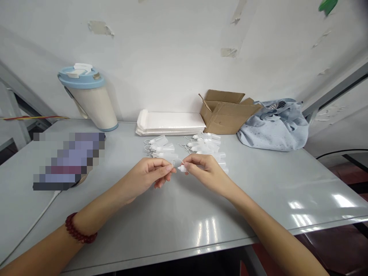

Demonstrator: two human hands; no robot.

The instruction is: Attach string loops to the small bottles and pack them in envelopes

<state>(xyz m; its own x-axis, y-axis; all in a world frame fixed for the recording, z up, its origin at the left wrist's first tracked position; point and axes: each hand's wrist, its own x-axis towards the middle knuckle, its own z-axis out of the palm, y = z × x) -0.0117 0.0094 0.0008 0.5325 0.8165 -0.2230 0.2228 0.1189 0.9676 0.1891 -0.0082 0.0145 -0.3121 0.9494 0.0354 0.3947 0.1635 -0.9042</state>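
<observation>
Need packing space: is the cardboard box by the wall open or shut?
Open: the cardboard box has its flaps standing up and apart.

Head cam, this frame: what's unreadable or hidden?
Small white piece: head view, too small; fingers of left hand and right hand cover most of it.
Pixelated patch, left: head view, blurs what lies there.
Green thing: head view, cut by top edge.
Cardboard box contents: head view, its own wall hides them.

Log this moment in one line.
left hand: pinches small bottle | right hand: pinches its other end | behind: bottle pile | surface: grey table
</observation>
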